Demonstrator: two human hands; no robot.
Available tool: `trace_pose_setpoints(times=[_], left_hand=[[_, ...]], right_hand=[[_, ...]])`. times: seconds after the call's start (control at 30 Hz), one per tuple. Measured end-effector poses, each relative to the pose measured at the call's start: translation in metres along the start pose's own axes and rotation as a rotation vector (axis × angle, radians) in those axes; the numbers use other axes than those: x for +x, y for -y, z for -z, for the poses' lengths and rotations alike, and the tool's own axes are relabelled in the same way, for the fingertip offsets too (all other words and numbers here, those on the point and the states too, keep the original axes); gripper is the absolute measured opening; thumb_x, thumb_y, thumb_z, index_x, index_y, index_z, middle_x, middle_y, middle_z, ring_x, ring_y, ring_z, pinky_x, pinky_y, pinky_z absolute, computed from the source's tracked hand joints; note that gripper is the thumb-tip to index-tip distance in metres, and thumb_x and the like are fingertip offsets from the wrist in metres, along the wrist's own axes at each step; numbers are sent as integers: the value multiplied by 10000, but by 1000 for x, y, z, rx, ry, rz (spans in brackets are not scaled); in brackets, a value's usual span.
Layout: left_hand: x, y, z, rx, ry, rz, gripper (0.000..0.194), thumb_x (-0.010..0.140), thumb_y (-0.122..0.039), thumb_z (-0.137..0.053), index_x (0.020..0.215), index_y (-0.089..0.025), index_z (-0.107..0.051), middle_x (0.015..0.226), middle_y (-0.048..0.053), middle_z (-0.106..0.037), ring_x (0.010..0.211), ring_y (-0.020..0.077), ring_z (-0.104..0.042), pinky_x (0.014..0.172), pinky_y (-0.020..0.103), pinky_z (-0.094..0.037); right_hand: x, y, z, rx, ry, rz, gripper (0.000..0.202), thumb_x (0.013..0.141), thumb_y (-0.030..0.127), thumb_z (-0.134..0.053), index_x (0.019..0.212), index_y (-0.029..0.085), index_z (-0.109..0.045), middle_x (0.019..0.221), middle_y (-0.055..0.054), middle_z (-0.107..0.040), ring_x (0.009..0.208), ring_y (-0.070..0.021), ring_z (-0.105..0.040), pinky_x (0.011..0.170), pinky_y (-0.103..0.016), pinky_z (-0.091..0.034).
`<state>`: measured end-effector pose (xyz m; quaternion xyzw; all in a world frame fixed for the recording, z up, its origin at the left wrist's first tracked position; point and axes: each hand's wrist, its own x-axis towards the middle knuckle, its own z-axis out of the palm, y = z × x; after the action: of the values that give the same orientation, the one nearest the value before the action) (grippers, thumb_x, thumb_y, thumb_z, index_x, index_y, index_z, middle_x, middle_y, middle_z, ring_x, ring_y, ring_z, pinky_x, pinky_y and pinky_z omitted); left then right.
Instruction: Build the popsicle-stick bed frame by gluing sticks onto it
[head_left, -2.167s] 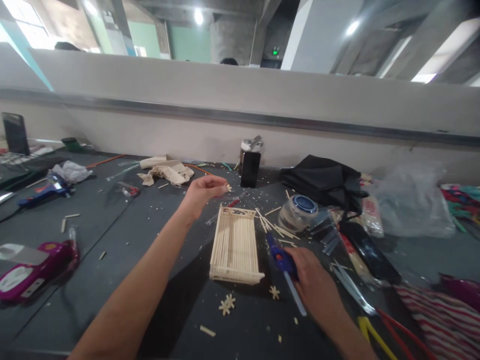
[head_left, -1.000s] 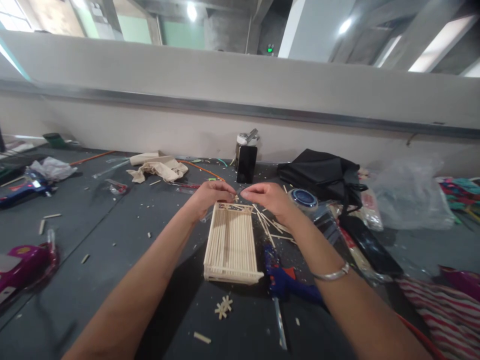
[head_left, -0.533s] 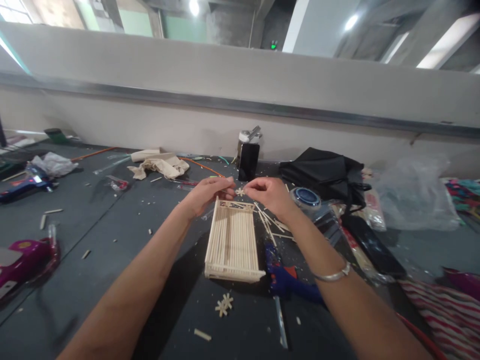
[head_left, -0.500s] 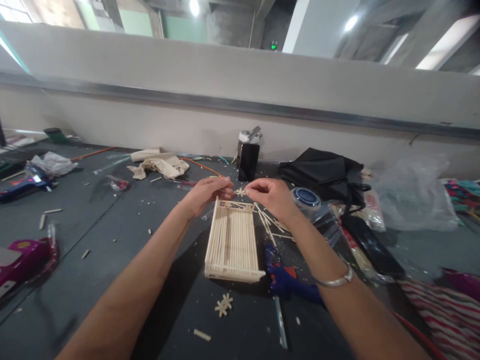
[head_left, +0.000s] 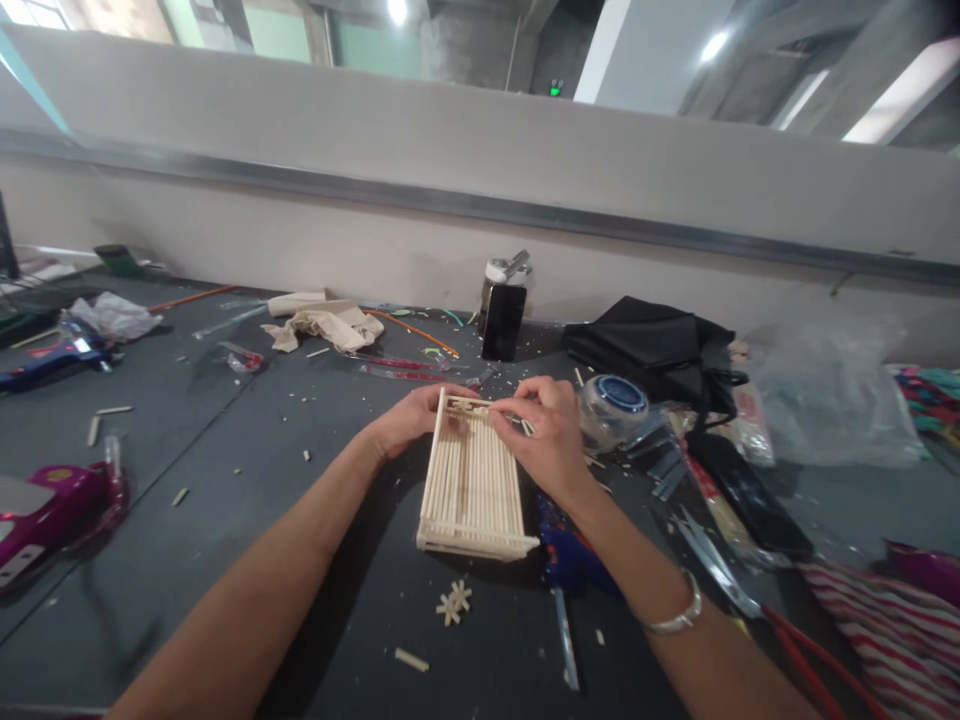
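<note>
A small tray-like frame of pale round wooden sticks (head_left: 474, 480) lies on the dark table before me. My left hand (head_left: 412, 418) grips its far left corner, the fingers partly hidden behind the upright stick. Over the frame's far end, my right hand (head_left: 549, 435) pinches a small star-shaped piece of short sticks (head_left: 482, 410) against the far rail; the fingers partly cover it. Two overlapping stick stars (head_left: 454, 603) rest near the frame's front edge, with a short cut stick (head_left: 412, 659) below them. A blue glue gun (head_left: 570, 555) lies right of the frame, partly under my right forearm.
Scissors with red handles (head_left: 720, 570) lie at the right, near a dark phone (head_left: 742, 495). Behind the frame, another phone (head_left: 503, 322) leans on a bottle. A clear round container (head_left: 615, 405) and a black bag (head_left: 649, 340) stand back right. Stick scraps litter the table.
Both hands have come down and nearer to me. The right has brought the star piece to the frame's far end, and the left has moved onto the frame's corner. The view has shifted slightly.
</note>
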<state>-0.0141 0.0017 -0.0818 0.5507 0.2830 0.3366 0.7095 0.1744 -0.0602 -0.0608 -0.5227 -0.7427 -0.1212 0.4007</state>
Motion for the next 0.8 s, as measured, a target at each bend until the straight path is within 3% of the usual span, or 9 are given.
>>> trace_pose_setpoints(times=[0.23, 0.57, 0.8], left_hand=[[4, 3, -11, -15, -125, -20, 323, 528, -185, -807, 824, -133, -687, 736, 10, -681, 642, 106, -588, 676, 260, -451], [9, 8, -14, 24, -192, -56, 296, 549, -252, -818, 775, -140, -662, 662, -16, -651, 582, 89, -555, 590, 222, -408], [9, 6, -16, 29, -221, -47, 272, 548, -237, -815, 745, -143, -653, 651, -9, -654, 571, 100, -551, 582, 234, -401]], right_hand=[[1, 1, -2, -23, 2, 3, 70, 784, 255, -671, 758, 267, -735, 825, -31, -569, 832, -201, -480, 787, -361, -382], [0, -5, -6, -39, 0, 16, 74, 795, 257, -649, 746, 245, -703, 814, -27, -580, 815, -199, -485, 772, -353, -385], [4, -11, -1, 175, -2, -90, 25, 773, 203, -619, 788, 216, -634, 845, -39, -611, 854, -209, -548, 813, -368, -435]])
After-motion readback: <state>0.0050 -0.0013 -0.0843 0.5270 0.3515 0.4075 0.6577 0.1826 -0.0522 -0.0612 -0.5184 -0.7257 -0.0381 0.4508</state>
